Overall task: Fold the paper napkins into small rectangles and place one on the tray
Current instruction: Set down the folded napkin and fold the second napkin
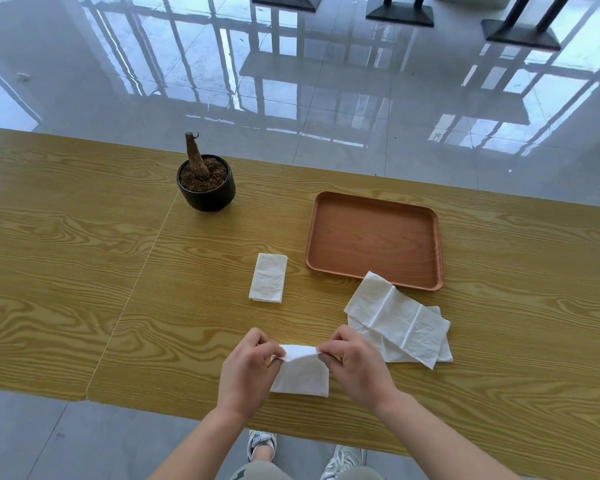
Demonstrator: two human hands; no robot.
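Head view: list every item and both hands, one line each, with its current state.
Tray: flat on the table, nothing in it.
Folded napkin: small rectangle, lying left of the tray.
Unfolded napkins: creased, overlapping, one corner on the tray's near rim.
Held napkin: partly folded, top edge lifted.
Left hand: pinching its left end.
Right hand: pinching its right end.
Plant pot: upright, bare stump.

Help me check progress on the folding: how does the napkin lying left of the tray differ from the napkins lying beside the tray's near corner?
The folded napkin is a small, compact rectangle; the unfolded napkins are spread out much larger, with crease lines showing. The folded napkin lies alone, clear of the tray; the unfolded napkins overlap each other, one corner reaching the tray's near rim. Both are white paper, flat on the table, untouched by either hand.
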